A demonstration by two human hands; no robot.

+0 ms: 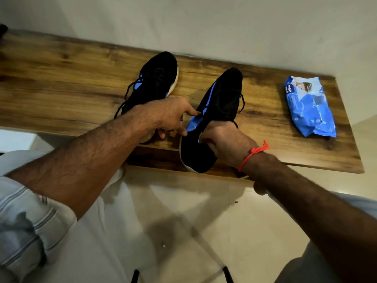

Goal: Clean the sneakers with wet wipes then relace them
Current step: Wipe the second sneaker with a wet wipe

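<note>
Centre frame, the right hand [222,139] grips the near sneaker [212,111] at its collar; the left hand [173,115] pinches its lace [241,103]. Soft, light upper likely buckles; hold the firmer heel. Wipes [309,107] lie right on the desk [61,88].

Two sneakers [183,99] lie on the table [61,88], wipes pack [309,106] to their right.

Two black fabric sneakers with blue accents lie on the brown wooden worktop [61,82]. The right hand [224,144] grips the nearer sneaker [220,99] at its collar; the left hand [173,115] touches its blue tongue. The other sneaker [157,78] lies just beside. A blue plastic wet-wipe pack [309,107] rests well apart.
</note>
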